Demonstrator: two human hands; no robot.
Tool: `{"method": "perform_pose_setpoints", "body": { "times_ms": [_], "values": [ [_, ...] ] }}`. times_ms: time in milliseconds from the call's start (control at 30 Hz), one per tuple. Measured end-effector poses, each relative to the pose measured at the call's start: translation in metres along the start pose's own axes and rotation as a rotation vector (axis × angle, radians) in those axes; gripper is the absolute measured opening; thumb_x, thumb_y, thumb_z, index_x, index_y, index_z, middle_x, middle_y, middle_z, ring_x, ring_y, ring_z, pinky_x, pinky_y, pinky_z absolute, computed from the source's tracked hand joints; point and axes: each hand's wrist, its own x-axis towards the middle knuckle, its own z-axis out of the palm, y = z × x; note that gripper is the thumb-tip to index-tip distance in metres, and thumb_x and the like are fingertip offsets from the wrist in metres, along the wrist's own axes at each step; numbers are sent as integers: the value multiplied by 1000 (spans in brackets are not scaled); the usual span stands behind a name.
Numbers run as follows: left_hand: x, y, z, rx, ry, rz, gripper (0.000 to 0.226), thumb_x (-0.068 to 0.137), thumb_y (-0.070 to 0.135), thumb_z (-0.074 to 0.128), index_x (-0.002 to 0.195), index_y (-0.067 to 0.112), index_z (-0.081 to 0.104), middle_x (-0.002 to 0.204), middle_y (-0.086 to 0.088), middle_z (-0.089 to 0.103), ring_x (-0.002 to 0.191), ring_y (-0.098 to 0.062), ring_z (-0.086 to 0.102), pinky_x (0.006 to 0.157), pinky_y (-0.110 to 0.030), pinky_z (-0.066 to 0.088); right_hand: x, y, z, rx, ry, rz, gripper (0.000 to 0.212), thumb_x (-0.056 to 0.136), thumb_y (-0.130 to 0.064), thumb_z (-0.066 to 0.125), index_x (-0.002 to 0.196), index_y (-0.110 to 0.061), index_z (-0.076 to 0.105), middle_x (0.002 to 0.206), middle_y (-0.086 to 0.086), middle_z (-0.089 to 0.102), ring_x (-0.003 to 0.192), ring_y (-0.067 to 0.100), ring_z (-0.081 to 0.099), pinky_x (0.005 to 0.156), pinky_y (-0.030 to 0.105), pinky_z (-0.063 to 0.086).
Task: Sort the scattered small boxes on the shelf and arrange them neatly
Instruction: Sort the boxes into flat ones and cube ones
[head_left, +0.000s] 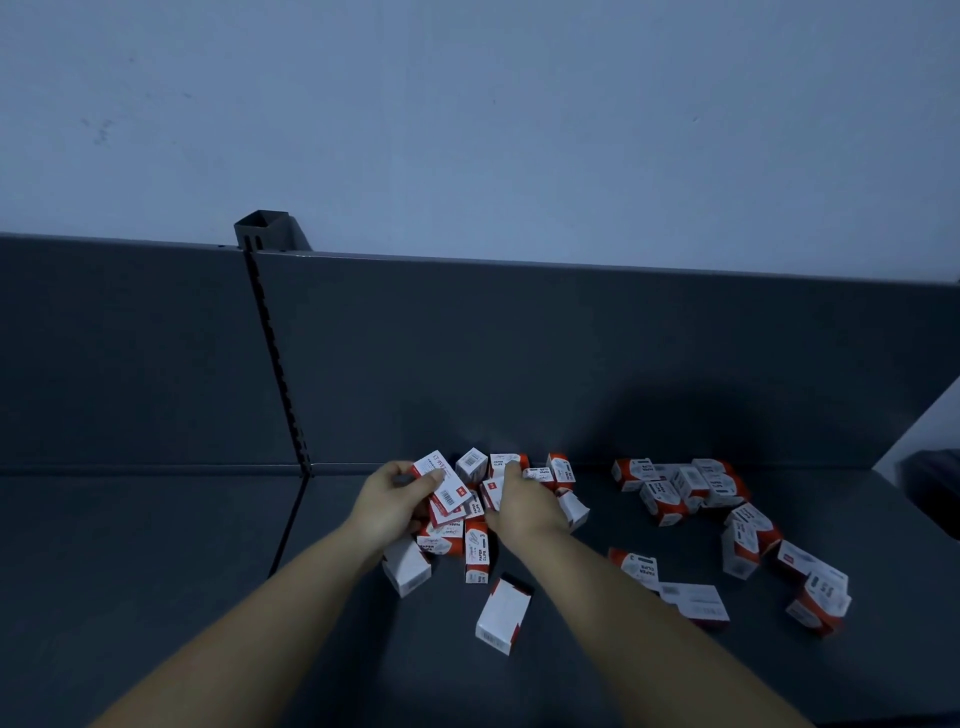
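Note:
Several small red-and-white boxes lie scattered on the dark grey shelf (156, 545). My left hand (387, 506) grips a flat white box with a barcode and red stripe (442, 486), lifted a little over a jumbled pile (467, 540). My right hand (522, 506) reaches into the back of that pile, its fingers curled over a box near the rear wall (506, 464); what they hold is hidden. One white box (503, 613) lies alone near the front. A second loose cluster (685, 483) sits to the right.
The shelf's dark back panel (571, 364) rises right behind the boxes. A slotted upright (278, 364) and a seam split the shelf at the left. More boxes (815, 597) trail toward the right front. A pale wall lies above.

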Motion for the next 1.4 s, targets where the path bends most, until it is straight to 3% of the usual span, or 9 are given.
{"method": "perform_pose_setpoints", "body": {
  "times_ms": [100,233,400,633,833,1067,1200,1300,1400],
  "values": [
    [3,1,-3,-3,-10,-17,30,89,25,71,108,9,55,90,-13,75,75,-25,71,61,-32,54,1,1,-1,17,-9,6,71,94,-33,63,149,-14,24,124,10,62,110,26,63,80,35,52],
    [6,0,-5,-32,-15,-30,32,89,19,71,111,5,53,94,-18,74,79,-29,69,72,-40,56,0,3,-1,55,-19,-13,67,92,-34,66,145,-16,28,123,8,62,109,26,63,82,36,53],
    [7,1,-9,-21,-28,-36,32,88,19,71,111,4,53,93,-18,74,78,-28,68,70,-38,54,-4,1,3,53,-13,-37,58,91,-25,67,140,-23,34,124,9,60,115,27,58,87,37,54],
    [3,8,-20,77,-47,-13,27,89,23,70,107,10,55,92,-10,75,73,-19,68,63,-29,50,-13,9,-7,152,18,-134,43,89,-25,68,126,-21,46,115,4,63,107,23,60,83,33,50],
    [0,20,-36,111,-53,4,25,90,24,69,107,11,54,88,-9,76,66,-15,63,63,-30,46,-13,8,-37,209,80,-193,44,85,-29,68,124,-26,47,113,0,61,98,18,59,83,36,51],
    [-18,26,-56,3,16,6,31,89,26,71,107,7,53,87,-13,76,63,-19,64,59,-30,44,-28,-8,-46,205,174,-284,41,85,-37,69,119,-32,47,108,-5,65,98,16,60,84,39,53],
    [-30,28,-62,-98,122,-2,24,89,21,69,100,10,51,90,-16,75,66,-22,65,54,-28,42,-40,-19,-51,197,126,-332,43,87,-39,65,122,-35,41,112,-7,64,104,18,58,93,44,49],
    [-44,30,-64,-135,193,7,16,91,10,63,94,10,48,85,-17,72,51,-15,60,47,-24,38,-48,-27,-55,180,106,-356,48,89,-38,65,128,-37,36,118,-7,64,107,19,60,98,47,47],
    [-55,29,-71,-124,228,3,15,88,9,64,94,10,50,87,-17,74,65,-24,63,49,-26,39,-56,-35,-56,174,119,-370,52,90,-37,65,132,-38,35,125,-6,62,114,21,58,102,45,44]
  ]
}}
